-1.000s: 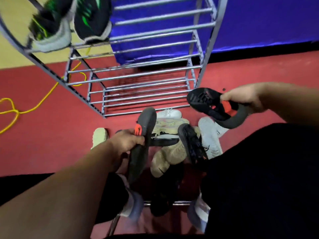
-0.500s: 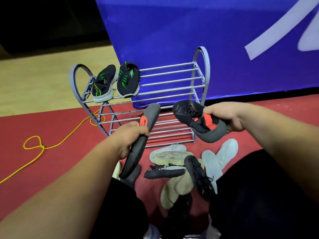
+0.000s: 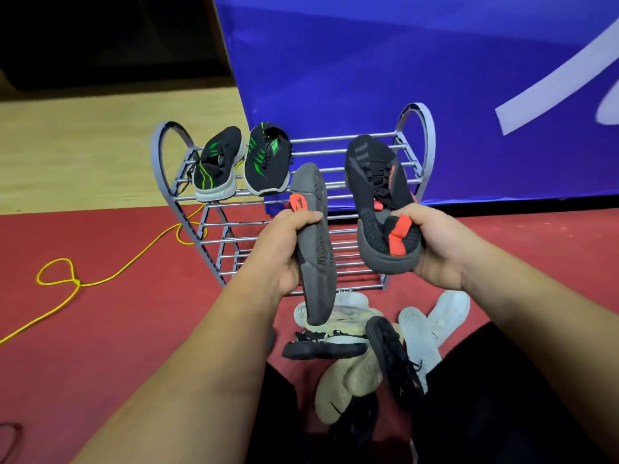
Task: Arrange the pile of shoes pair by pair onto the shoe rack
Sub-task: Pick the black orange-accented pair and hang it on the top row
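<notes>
My left hand (image 3: 281, 249) grips a black shoe with a grey sole and a red patch (image 3: 315, 242), sole turned toward me, in front of the rack. My right hand (image 3: 432, 246) grips the heel of its matching black-and-red shoe (image 3: 378, 195), upper facing me, toe pointing at the top shelf. The grey metal shoe rack (image 3: 415, 128) holds a black-and-green pair (image 3: 241, 162) on the left of its top shelf. On the red floor below lies the pile: white shoes (image 3: 432, 326), beige shoes (image 3: 348, 383) and black shoes (image 3: 392, 356).
A yellow cord (image 3: 100, 279) loops over the red floor left of the rack. A blue banner (image 3: 402, 61) stands behind the rack. Pale wooden floor (image 3: 83, 145) lies at the far left. My dark-clothed legs fill the bottom right.
Both hands have lifted the black-and-red shoes higher and toward the rack's top shelf. The right shoe has turned from lying sideways to pointing toe-up. The camera has tilted up.
</notes>
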Demonstrator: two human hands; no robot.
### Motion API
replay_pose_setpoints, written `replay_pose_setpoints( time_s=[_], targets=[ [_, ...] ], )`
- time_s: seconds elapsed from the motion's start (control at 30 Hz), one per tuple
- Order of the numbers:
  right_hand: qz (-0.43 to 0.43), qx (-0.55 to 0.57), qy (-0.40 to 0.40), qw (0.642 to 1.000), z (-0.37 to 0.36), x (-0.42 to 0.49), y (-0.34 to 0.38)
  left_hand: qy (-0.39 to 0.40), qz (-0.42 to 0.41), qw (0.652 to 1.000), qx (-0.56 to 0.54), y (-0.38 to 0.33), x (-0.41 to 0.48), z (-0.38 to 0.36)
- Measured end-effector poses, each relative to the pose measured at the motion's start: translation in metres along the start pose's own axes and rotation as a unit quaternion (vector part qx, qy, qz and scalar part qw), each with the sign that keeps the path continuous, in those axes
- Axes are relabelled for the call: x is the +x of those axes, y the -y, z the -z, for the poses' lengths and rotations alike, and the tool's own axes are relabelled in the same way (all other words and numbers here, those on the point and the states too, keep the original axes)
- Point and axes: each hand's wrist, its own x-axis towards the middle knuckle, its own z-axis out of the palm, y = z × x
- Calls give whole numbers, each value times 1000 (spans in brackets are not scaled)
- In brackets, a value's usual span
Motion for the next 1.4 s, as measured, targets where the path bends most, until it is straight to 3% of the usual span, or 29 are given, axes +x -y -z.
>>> replay_pose_setpoints(
  time_s=[0.43, 0.63, 0.8, 1.07, 1.3, 1.4],
  targets=[
    [4, 173, 63, 983, -22, 20, 3, 19, -57, 988, -144, -6, 37, -24],
    [11, 203, 59, 977, -17, 29, 9, 12, -150, 986, -69, -5, 43, -20],
    [16, 229, 56, 972, -19, 34, 8, 15, -45, 997, -66, -2, 40, -24],
    [23, 210, 64, 975, -23, 30, 9, 167, 25, 957, -236, -7, 34, -28],
    [29, 198, 9, 980, -22, 41, 18, 77, -45, 988, -124, -7, 38, -24],
    [43, 184, -10, 982, -19, 43, 32, 38, -60, 989, -133, -19, 40, -25]
  ],
)
